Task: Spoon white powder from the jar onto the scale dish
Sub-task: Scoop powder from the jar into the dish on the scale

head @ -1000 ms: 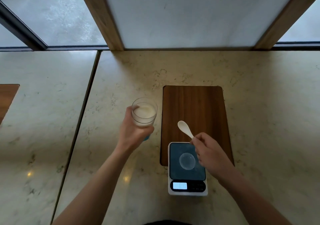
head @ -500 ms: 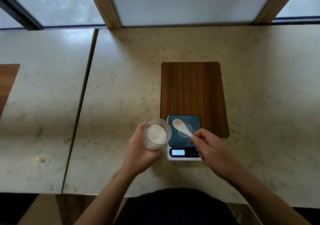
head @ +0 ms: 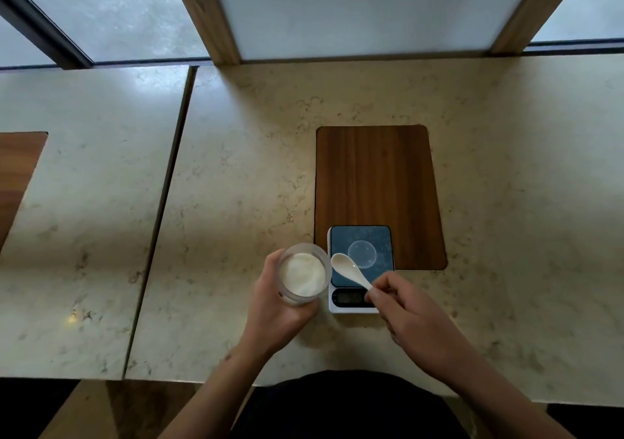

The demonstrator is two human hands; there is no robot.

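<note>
While left hand (head: 280, 307) wraps the powder jar (head: 303, 273), right hand (head: 410, 317) pinches white spoon (head: 349, 269) — bowl beside jar rim, over scale (head: 360, 266).

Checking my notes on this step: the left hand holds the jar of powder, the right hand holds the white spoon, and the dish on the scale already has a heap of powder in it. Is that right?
Not quite. In the head view the dish on the scale is empty; no powder is on it yet. The rest stands: the left hand holds the jar of powder, and the right hand holds the white spoon.
</note>
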